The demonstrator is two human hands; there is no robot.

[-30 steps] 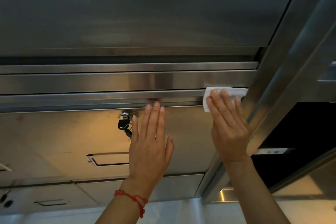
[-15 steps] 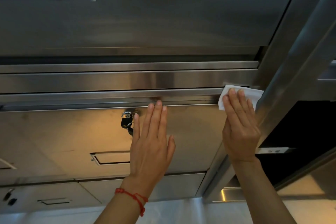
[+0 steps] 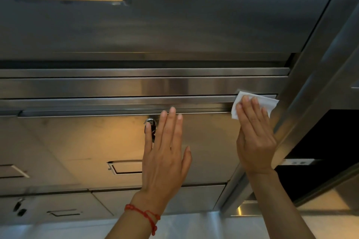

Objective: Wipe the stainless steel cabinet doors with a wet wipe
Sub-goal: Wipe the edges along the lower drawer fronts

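The right hand [image 3: 255, 137] presses the wet wipe [image 3: 258, 103] with flat fingers on the door [image 3: 209, 141] top-right corner; the left hand [image 3: 165, 159] rests open below. Most steel seems unwiped.

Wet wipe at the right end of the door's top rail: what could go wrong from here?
1. The wet wipe lies under flat fingers of the right hand, not gripped, so it might slip off the rail at the corner post.
2. The left hand rests flat on the cabinet door, likely leaving prints.
3. Its fingers sit beside the padlock, which could snag.
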